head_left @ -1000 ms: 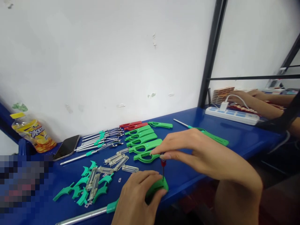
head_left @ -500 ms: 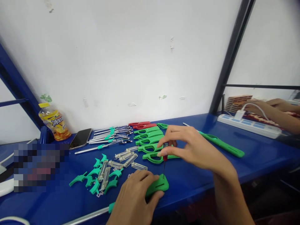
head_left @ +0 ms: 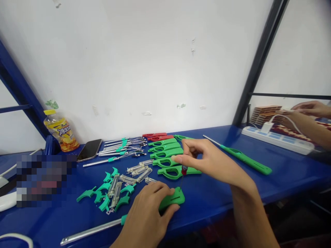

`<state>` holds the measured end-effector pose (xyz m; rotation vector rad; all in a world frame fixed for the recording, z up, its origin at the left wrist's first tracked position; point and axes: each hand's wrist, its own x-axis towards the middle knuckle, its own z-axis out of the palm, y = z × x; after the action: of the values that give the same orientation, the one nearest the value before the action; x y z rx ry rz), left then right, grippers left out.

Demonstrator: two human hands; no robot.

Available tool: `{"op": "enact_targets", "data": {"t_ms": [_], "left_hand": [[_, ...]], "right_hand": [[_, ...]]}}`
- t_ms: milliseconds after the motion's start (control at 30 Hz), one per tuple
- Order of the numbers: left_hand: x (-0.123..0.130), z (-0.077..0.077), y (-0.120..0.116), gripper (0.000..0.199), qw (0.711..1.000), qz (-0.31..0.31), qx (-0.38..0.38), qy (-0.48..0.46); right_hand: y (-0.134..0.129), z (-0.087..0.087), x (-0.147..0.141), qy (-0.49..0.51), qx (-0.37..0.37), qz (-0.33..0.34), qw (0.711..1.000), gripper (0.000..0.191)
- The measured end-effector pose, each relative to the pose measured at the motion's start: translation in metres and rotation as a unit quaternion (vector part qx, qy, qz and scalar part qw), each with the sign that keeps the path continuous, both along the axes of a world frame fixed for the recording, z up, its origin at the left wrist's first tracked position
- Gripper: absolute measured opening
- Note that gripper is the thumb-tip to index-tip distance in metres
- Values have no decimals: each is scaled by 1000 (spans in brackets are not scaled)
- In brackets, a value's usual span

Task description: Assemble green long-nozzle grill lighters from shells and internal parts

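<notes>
My left hand is closed around a green long-neck lighter, pressing it to the table; its metal tube sticks out to the left. Above the lighter's end, my right hand pinches a small screwdriver with a red and clear handle, its thin shaft pointing down at the casing. Just behind lie several green lighter casings and red casings. Left of them are clear fuel tanks, teal triggers and metal tubes with wires.
A whole green lighter lies to the right, before a white power strip. A phone and a drink bottle stand at the back left. Another person's hands show at the far right, beside stacked pieces.
My right hand's fingers have shifted on the screwdriver handle, and it has moved slightly down. The held lighter has shifted slightly left. The other person's hands at the right have moved.
</notes>
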<state>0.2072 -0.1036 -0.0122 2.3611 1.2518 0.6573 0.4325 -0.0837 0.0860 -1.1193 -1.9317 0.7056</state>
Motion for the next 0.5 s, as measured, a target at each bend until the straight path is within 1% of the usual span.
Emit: {"op": "enact_targets", "data": {"t_ms": [100, 133, 200, 300, 367, 433, 500], "left_hand": [[-2, -3, 1, 20, 1000, -5, 11, -4], [-2, -4, 1, 20, 1000, -8, 17, -5], [-4, -5, 2, 19, 999, -13, 28, -9], [-5, -6, 2, 18, 999, -21, 32, -14], [-6, -6, 3, 18, 999, -22, 29, -13], [-6, -6, 4, 18, 999, -23, 31, -14], [-6, -7, 4, 19, 999, -27, 38, -18]], "right_hand": [[-1, 2, -2, -9, -24, 42, 999, 26], [-1, 3, -1, -14, -36, 58, 998, 22], [-3, 5, 1, -16, -44, 80, 996, 26], [-3, 7, 7, 2, -45, 113, 993, 43], [-3, 7, 11, 18, -66, 139, 988, 49], [-2, 6, 13, 30, -88, 145, 985, 47], [-3, 5, 13, 39, -103, 131, 985, 39]]}}
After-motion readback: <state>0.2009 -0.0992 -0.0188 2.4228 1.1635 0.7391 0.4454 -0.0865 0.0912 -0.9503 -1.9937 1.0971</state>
